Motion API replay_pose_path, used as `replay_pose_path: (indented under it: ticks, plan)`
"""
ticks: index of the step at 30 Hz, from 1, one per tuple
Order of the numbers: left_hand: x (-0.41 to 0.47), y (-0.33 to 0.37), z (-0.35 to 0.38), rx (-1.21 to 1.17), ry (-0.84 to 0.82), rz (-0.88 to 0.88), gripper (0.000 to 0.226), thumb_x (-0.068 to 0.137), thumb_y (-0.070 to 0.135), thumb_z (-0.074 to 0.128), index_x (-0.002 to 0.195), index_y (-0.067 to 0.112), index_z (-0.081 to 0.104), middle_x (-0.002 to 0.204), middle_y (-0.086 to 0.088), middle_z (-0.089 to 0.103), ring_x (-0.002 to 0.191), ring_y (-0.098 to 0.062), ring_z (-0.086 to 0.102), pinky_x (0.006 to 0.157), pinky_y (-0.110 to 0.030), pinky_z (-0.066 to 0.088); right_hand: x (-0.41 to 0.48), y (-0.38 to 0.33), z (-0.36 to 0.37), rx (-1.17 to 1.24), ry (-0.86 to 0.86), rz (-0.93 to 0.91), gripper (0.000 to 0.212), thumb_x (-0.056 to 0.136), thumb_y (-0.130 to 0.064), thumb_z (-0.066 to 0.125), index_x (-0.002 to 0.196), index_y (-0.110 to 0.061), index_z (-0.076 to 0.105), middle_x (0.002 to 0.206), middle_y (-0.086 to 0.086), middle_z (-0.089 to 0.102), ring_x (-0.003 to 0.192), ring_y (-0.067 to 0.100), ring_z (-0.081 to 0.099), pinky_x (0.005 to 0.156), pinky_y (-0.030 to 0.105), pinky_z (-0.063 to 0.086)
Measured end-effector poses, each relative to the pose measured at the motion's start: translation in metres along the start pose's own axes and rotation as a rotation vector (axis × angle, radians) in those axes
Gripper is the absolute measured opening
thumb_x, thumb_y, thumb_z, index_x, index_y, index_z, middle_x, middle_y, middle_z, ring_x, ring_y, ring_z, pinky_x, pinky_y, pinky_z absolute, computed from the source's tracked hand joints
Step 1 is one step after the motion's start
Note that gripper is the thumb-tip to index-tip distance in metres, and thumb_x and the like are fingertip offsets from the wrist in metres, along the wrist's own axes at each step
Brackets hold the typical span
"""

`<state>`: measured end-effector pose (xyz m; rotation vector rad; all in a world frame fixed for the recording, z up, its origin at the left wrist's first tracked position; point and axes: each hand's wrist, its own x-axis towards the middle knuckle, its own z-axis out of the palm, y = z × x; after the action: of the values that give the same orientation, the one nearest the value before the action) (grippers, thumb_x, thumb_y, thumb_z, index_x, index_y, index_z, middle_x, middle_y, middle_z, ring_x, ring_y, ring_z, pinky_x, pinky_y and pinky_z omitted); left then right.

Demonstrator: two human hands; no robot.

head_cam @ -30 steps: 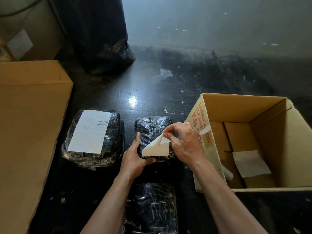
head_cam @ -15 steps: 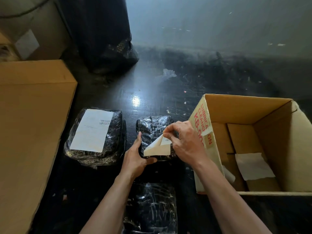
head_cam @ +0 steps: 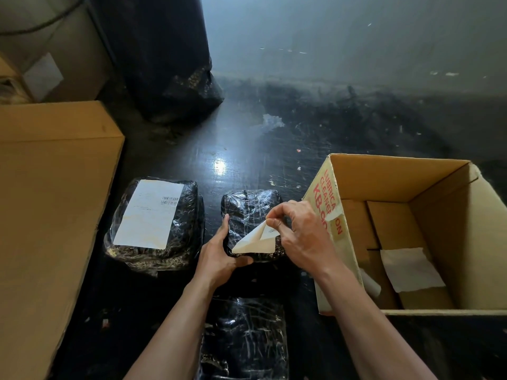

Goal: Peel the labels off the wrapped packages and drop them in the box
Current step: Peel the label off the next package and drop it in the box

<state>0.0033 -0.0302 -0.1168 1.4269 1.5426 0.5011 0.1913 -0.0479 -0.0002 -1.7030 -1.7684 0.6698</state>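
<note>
On the dark floor, the left hand [head_cam: 219, 259] steadies the middle package [head_cam: 251, 212]; the right hand [head_cam: 304, 234], grip pinching its label [head_cam: 253, 244], has it half peeled; one label [head_cam: 411, 270] lies in the box [head_cam: 397, 176]; another package [head_cam: 153, 223] remains labelled.

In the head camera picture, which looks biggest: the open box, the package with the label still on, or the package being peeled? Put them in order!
1. Open box, biggest by far.
2. Labelled package.
3. Package being peeled, smallest.
The two packages lie about equally far away, so that order seems fair.

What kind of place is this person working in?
Probably a storeroom or packing area: cardboard boxes, plastic-wrapped packages on a scuffed dark floor, and a black bag against the wall.
</note>
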Motion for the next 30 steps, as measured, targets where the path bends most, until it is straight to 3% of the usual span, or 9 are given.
replay_pose_path:
  ticks: [3, 11, 17, 22, 27, 30]
  plan:
    - [0.0, 0.0, 0.0, 0.0, -0.003, 0.001, 0.129, 0.059, 0.032, 0.097, 0.156, 0.048, 0.012, 0.155, 0.003, 0.043, 0.141, -0.017, 0.041, 0.113, -0.033, 0.037, -0.001, -0.001, -0.002, -0.007, 0.008, 0.005, 0.005, 0.089, -0.017, 0.07, 0.089, -0.022, 0.069, 0.087, -0.011, 0.064, 0.098, 0.01, 0.047, 0.08, 0.006, 0.033]
    - [0.001, 0.0, 0.001, 0.006, 0.0, 0.004, 0.13, 0.059, 0.034, 0.097, 0.156, 0.048, 0.011, 0.155, 0.001, 0.042, 0.14, -0.02, 0.043, 0.113, -0.036, 0.038, -0.005, -0.004, -0.001, -0.012, 0.028, -0.026, 0.008, 0.089, -0.013, 0.07, 0.089, -0.02, 0.069, 0.085, -0.012, 0.062, 0.096, 0.008, 0.047, 0.079, 0.004, 0.033]
    - [0.001, 0.0, 0.003, -0.013, 0.003, -0.002, 0.13, 0.06, 0.034, 0.096, 0.157, 0.044, 0.011, 0.155, 0.001, 0.042, 0.14, -0.021, 0.042, 0.11, -0.031, 0.038, -0.011, -0.004, 0.001, -0.037, 0.035, -0.077, 0.011, 0.09, -0.009, 0.069, 0.089, -0.02, 0.069, 0.085, -0.012, 0.062, 0.097, 0.007, 0.047, 0.08, 0.012, 0.039]
    - [0.002, -0.003, 0.007, 0.01, 0.018, -0.002, 0.128, 0.057, 0.028, 0.098, 0.157, 0.042, 0.02, 0.145, 0.008, 0.054, 0.134, -0.016, 0.05, 0.111, -0.031, 0.041, -0.009, -0.033, -0.036, 0.138, 0.153, -0.052, 0.018, 0.093, -0.011, 0.064, 0.09, -0.029, 0.063, 0.095, -0.015, 0.059, 0.1, 0.014, 0.057, 0.085, 0.034, 0.054]
    - [0.002, 0.005, 0.003, 0.017, -0.035, 0.0, 0.132, 0.062, 0.024, 0.096, 0.157, 0.047, 0.007, 0.159, 0.004, 0.034, 0.144, -0.018, 0.034, 0.117, -0.035, 0.029, 0.015, -0.074, -0.094, -0.028, 0.09, -0.115, 0.013, 0.091, -0.016, 0.068, 0.091, -0.03, 0.066, 0.088, -0.031, 0.048, 0.096, 0.004, 0.051, 0.073, 0.013, 0.042]
    - [0.001, 0.007, 0.003, 0.037, -0.045, -0.001, 0.132, 0.064, 0.023, 0.095, 0.157, 0.045, 0.005, 0.161, 0.004, 0.03, 0.146, -0.018, 0.031, 0.118, -0.036, 0.029, 0.008, -0.071, -0.094, -0.025, 0.084, -0.088, 0.013, 0.091, -0.022, 0.068, 0.091, -0.035, 0.065, 0.089, -0.028, 0.052, 0.094, 0.0, 0.052, 0.069, 0.014, 0.042]
